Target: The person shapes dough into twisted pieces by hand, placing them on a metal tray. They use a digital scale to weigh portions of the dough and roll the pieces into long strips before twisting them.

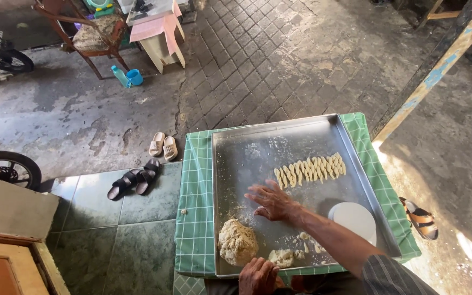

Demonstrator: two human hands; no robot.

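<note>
Two hands: right hand (271, 201) flat, released on floury metal tray (236, 147); left hand (258, 276) clenched beside lumpy dough (237, 241).

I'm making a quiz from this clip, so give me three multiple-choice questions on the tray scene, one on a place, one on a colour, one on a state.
1. Where does the big dough lump lie on the tray?
A. near left corner
B. far right corner
C. centre

2. What colour is the cloth under the tray?
A. red
B. green check
C. plain white

3. How is the right hand?
A. clenched round a knife
B. lifted clear of the tray
C. flat, palm down, fingers spread on the tray

Answers:
1 A, the lump sits by the near left rim, next to the left hand.
2 B, green squares with pale lines show around the tray.
3 C, the palm presses on the metal near the row of dough strips.
</note>
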